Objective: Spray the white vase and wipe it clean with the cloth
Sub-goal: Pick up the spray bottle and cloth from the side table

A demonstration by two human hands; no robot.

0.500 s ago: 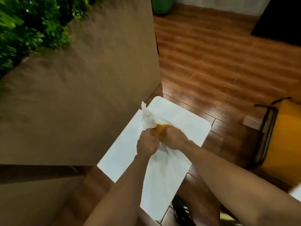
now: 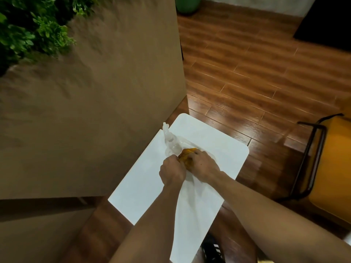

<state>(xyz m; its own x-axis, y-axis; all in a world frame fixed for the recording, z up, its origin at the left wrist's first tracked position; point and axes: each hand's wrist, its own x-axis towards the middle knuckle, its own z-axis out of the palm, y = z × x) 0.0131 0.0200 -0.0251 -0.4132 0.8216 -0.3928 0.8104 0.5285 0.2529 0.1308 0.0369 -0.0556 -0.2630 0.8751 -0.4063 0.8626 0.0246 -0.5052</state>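
Note:
On the white table (image 2: 144,188) my two hands meet around an orange cloth (image 2: 187,156). My right hand (image 2: 204,165) presses the bunched cloth down. My left hand (image 2: 171,172) is closed in a fist against the cloth's left end. The white vase (image 2: 201,148) shows only as a faint pale curved outline beyond my right hand. It blends into the tabletop and the hands cover most of it. A clear spray bottle (image 2: 168,140) stands just beyond my left hand, untouched.
A tan wall panel (image 2: 95,111) rises along the table's left side, with green foliage (image 2: 28,29) at its top left. A yellow chair with a black frame (image 2: 322,168) stands to the right on the wooden floor (image 2: 247,73). A green pot (image 2: 187,4) sits far back.
Both hands have stayed together on the cloth and shifted only slightly toward me. The spray bottle has not moved.

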